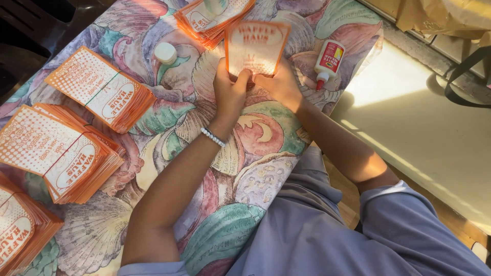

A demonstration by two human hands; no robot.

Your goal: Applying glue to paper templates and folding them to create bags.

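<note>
Head view shows an orange-and-white paper bag (257, 47) pinched at its bottom edge by both hands, left hand (230, 92) and right hand (280, 84) each closed on it, holding it upright above the shell-patterned tablecloth (255, 168). It looks light, thin and easily creased, so edges suit gripping. Right of the bag lies a glue bottle (329, 60); left of it a white cap (165, 52) and bag stacks (99, 89).

Thin matt orange-and-white paper card (255, 48), glossy white plastic glue bottle w/ red label (329, 59), smooth shell-print tablecloth (245, 168), soft grey cloth sleeves (327, 235)
</note>
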